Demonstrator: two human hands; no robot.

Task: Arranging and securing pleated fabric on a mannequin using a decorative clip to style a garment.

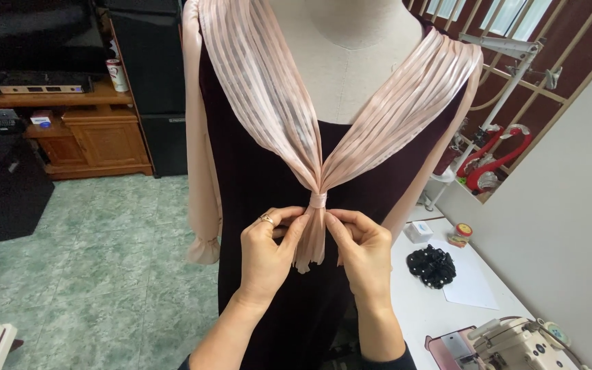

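— So, what do the two hands hold?

— Both pinch the pink striped scarf (318, 236) just below its small knot (317, 199). The left hand (266, 253) closes its grip on the left side of the hanging end, the right hand (364, 250) on the right side, fingers tight.

— And where is the scarf?

— It hangs around the neck of a mannequin (351, 62), over a dark dress (255, 171). At the right, a white table (419, 315) carries a black lace piece (431, 265) near its far edge.
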